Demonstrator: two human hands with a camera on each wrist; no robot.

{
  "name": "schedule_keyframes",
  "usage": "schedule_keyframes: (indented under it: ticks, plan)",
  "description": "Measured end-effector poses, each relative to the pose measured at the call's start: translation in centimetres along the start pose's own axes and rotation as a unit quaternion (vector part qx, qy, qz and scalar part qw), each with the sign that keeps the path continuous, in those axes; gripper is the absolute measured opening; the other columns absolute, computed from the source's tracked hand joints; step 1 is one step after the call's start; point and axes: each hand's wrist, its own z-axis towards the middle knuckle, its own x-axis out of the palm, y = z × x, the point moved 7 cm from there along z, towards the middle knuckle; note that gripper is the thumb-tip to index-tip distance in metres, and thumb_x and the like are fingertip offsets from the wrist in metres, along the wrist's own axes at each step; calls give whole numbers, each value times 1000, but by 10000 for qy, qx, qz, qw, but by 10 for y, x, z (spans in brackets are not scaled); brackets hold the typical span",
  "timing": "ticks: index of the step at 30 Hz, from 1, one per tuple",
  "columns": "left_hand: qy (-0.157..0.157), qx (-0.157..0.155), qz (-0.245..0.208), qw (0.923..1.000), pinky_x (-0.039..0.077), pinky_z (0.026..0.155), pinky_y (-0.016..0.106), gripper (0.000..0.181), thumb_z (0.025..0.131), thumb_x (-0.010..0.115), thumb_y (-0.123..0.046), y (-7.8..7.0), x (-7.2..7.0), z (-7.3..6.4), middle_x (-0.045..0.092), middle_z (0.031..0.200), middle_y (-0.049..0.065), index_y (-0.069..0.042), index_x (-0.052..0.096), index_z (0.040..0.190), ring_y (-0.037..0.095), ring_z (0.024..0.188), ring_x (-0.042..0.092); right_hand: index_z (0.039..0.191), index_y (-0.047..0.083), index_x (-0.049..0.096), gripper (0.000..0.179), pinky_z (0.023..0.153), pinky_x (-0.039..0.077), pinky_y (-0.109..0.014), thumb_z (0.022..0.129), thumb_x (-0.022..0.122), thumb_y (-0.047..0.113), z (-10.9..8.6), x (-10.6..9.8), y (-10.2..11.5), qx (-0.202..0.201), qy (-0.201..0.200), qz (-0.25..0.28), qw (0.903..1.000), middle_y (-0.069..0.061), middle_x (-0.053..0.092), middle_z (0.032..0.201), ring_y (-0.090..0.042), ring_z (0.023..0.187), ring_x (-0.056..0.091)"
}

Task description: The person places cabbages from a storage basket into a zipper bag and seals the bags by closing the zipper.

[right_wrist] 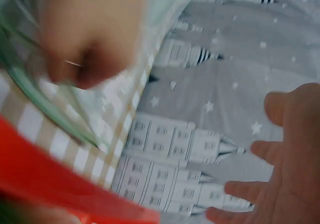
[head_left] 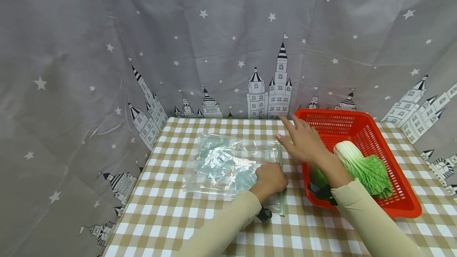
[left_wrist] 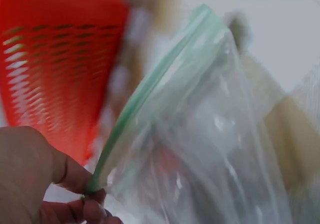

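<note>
A clear zip bag [head_left: 246,146] with a green closure strip [left_wrist: 131,106] lies on the checked cloth, pale green patches showing on it. My left hand [head_left: 272,177] pinches the strip near its middle; in the left wrist view the thumb and fingers meet on it and the bag's mouth edge bends upward. My right hand [head_left: 303,140] hovers over the near-left rim of a red basket [head_left: 383,146], fingers spread and holding nothing. Inside that basket lies a Chinese cabbage [head_left: 364,167], white at the base with green leaves. More green shows behind my right forearm, partly hidden.
A brown-and-white checked cloth [head_left: 153,209] covers the table. Behind it and at the sides hangs a grey curtain [head_left: 221,23] printed with castles and stars. The basket stands on the right, close beside the bag's strip.
</note>
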Motion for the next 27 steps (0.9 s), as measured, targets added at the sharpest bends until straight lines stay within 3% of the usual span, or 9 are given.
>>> schedule_keyframes:
  ticks: [5, 7, 9, 11, 14, 18, 21, 24, 27]
  plan:
    - [-559, 293, -1224, 9905, 38, 41, 34, 27, 85, 55, -26, 30, -40, -12, 46, 52, -3, -18, 48, 60, 14, 45, 44, 132, -7, 54, 43, 101, 38, -58, 96, 57, 16, -24, 12, 39, -758, -128, 226, 9968, -32, 52, 130, -48, 121, 48]
    - [-865, 397, -1495, 9842, 34, 38, 32, 29, 85, 53, -23, 40, -56, -19, 42, 50, -4, -18, 42, 58, 13, 43, 40, 111, -8, 64, 26, 91, 47, -50, 90, 61, 6, -33, 23, 57, -1002, -96, 187, 9947, -26, 62, 110, -41, 105, 59]
    - [-1130, 441, -1718, 9776, 31, 38, 30, 31, 87, 52, -22, 49, -71, -27, 40, 50, -4, -18, 40, 58, 13, 42, 38, 93, -6, 65, 11, 77, 52, -44, 84, 64, 1, -39, 37, 70, -1183, -62, 103, 9929, -17, 63, 92, -34, 88, 62]
    - [-1260, 516, -1968, 9709, 30, 38, 28, 29, 87, 51, -19, 55, -82, -33, 39, 50, -4, -17, 40, 60, 13, 42, 37, 89, -3, 63, 11, 70, 52, -41, 79, 66, 0, -42, 52, 78, -1297, -55, 81, 9915, -12, 60, 85, -29, 80, 61]
    - [-1309, 722, -2327, 9610, 29, 40, 27, 29, 88, 51, -16, 63, -93, -41, 37, 51, -4, -15, 41, 60, 12, 44, 35, 100, -8, 64, 27, 87, 50, -44, 74, 67, -3, -43, 73, 85, -1605, -135, -105, 9869, -18, 61, 99, -36, 100, 61]
    - [-1133, 1002, -2608, 9535, 31, 43, 25, 28, 87, 52, -13, 68, -108, -51, 40, 52, -5, -15, 44, 60, 10, 45, 38, 122, -13, 58, 43, 110, 30, -52, 80, 62, -6, -39, 100, 88, -1748, -13, -549, 9831, -28, 54, 130, -45, 132, 40]
    - [-903, 1153, -2751, 9502, 33, 43, 25, 29, 89, 50, -11, 70, -119, -58, 42, 51, -5, -15, 45, 61, 9, 45, 40, 128, -7, 58, 44, 111, 25, -54, 85, 62, 1, -36, 119, 85, -1664, 309, -1188, 9784, -26, 49, 138, -44, 137, 34]
    - [-570, 1203, -2970, 9456, 33, 42, 25, 31, 92, 47, -10, 70, -128, -66, 44, 50, -4, -14, 46, 61, 10, 42, 40, 132, 1, 57, 47, 111, 23, -58, 87, 61, 13, -36, 135, 80, -1654, 597, -1936, 9652, -20, 46, 140, -46, 137, 31]
    - [-369, 1172, -3065, 9439, 34, 42, 26, 33, 93, 44, -10, 71, -135, -71, 46, 48, -4, -14, 46, 60, 10, 41, 41, 135, 9, 55, 49, 108, 23, -61, 89, 59, 27, -36, 144, 76, -1651, 621, -2339, 9561, -14, 43, 136, -47, 132, 31]
